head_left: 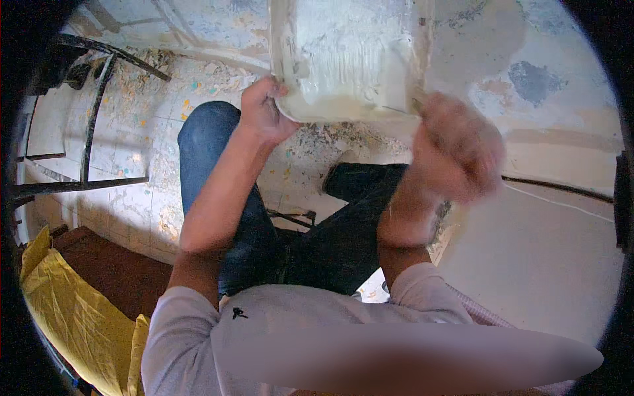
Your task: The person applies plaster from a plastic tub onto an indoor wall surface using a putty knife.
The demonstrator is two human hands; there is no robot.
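Note:
A white paint tray point(350, 109), its ridged inside wet with whitish paint, is held up in front of me near the wall. My left hand point(263, 109) grips its near left corner, thumb over the rim. Close to the near right corner is my right hand point(459, 145), smeared by motion, its fingers curled in. A thin dark line runs from this hand into the tray; what the hand holds is too blurred to name. The tray's far end goes out of view at the top.
Ahead stands a patchy wall point(541, 46) with peeling paint. Flakes and debris lie on the tiled floor point(165, 204). A black metal frame point(89, 132) is at the left, a yellow cloth point(79, 310) over something brown below it. A pale flat panel point(528, 251) lies at the right.

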